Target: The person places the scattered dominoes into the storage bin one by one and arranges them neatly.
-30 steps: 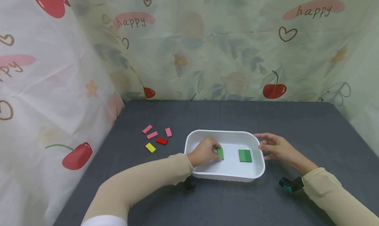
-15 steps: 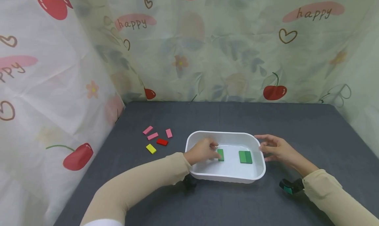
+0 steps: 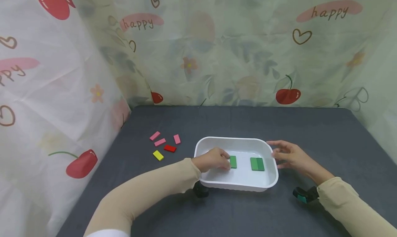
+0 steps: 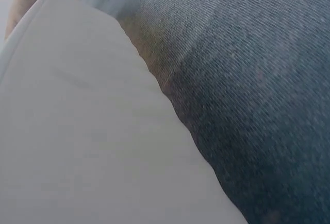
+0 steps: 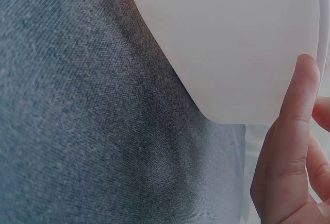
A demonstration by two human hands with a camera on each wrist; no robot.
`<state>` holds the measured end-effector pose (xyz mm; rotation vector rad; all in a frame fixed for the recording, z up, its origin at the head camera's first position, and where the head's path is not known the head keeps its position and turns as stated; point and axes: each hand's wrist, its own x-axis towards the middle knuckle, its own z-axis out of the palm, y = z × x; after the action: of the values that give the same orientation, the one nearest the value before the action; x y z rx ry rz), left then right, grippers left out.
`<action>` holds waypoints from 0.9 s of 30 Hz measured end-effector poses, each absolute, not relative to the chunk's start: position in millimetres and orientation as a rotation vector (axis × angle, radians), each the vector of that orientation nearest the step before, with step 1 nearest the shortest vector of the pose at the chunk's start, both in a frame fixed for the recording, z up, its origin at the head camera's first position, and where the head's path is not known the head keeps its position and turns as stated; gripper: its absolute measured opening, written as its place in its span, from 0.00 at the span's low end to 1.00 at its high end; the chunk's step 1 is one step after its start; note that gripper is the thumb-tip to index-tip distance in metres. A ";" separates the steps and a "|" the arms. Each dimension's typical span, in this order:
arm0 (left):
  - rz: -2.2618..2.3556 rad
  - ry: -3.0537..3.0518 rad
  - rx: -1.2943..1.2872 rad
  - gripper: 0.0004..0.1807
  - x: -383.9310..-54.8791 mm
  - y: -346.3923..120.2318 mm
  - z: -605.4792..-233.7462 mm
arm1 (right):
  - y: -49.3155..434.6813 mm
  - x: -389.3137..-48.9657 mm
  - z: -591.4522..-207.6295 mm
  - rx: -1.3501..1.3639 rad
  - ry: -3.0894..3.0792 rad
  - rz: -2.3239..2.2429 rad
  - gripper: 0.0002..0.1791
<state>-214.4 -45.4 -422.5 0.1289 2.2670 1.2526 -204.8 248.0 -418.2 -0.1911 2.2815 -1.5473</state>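
Observation:
A white tray (image 3: 240,188) lies on the dark tabletop. In it my left hand (image 3: 214,160) reaches over the left rim, fingertips right at the left edge of a green block (image 3: 233,162) lying flat. Its fingers are bent loosely, and the block's right part shows uncovered. Further right in the tray, two green blocks, one lighter (image 3: 253,164) and one darker (image 3: 260,164), lie side by side. My right hand (image 3: 289,156) touches the tray's right end with its fingers spread. In the right wrist view, a fingertip (image 5: 308,67) rests against the tray's outer wall (image 5: 232,44).
Left of the tray, on the table (image 3: 235,121), lie several small blocks: pink ones (image 3: 160,142), a red one (image 3: 170,148) and a yellow one (image 3: 158,156). A printed curtain (image 3: 201,57) hangs behind and along the sides. The left wrist view shows mostly the tray wall (image 4: 93,121).
My left hand's fingers came off the green block, then returned to its left edge. The block has shifted slightly right in the tray. My right hand stays at the tray's end.

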 end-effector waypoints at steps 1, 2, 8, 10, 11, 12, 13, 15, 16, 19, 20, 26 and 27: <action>1.257 2.261 0.132 0.25 -214.1 -44.0 -422.4 | 248.0 -204.8 -418.0 -0.189 2.281 -1.546 0.35; 1.254 2.256 0.136 0.25 -214.0 -42.5 -422.5 | 247.9 -204.9 -417.9 -0.187 2.279 -1.547 0.35; 1.270 2.221 0.130 0.25 -213.1 -31.6 -422.3 | 248.6 -205.7 -417.9 -0.190 2.268 -1.556 0.35; 1.283 2.210 0.141 0.25 -212.3 -28.0 -421.8 | 248.9 -205.6 -417.8 -0.193 2.267 -1.555 0.35; 1.289 2.204 0.149 0.26 -212.0 -26.3 -421.4 | 249.0 -205.6 -417.8 -0.193 2.269 -1.554 0.35; 1.285 2.205 0.159 0.26 -211.8 -24.6 -421.2 | 248.9 -205.5 -417.7 -0.194 2.270 -1.554 0.35; 1.290 2.202 0.163 0.26 -211.6 -23.1 -421.2 | 248.7 -205.7 -417.9 -0.193 2.272 -1.552 0.35; 1.284 2.203 0.172 0.25 -211.0 -20.6 -421.3 | 248.4 -205.8 -418.3 -0.190 2.273 -1.552 0.35; 1.279 2.206 0.175 0.25 -210.9 -19.3 -421.4 | 248.3 -205.9 -418.4 -0.189 2.272 -1.554 0.35; 1.275 2.209 0.183 0.25 -210.4 -16.0 -422.1 | 248.3 -206.1 -418.7 -0.186 2.272 -1.556 0.35; 1.276 2.208 0.185 0.25 -210.3 -15.0 -422.3 | 248.4 -206.1 -418.7 -0.186 2.271 -1.557 0.35; 1.307 2.199 0.195 0.25 -211.1 -9.4 -425.2 | 248.8 -205.9 -418.7 -0.183 2.273 -1.557 0.35; 1.312 2.197 0.197 0.25 -211.2 -8.7 -425.7 | 248.7 -205.8 -418.7 -0.183 2.274 -1.556 0.35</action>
<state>-211.2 -8.7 -425.7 0.1965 2.1973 1.3123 -205.8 248.7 -418.7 -0.1829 2.2742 -1.5555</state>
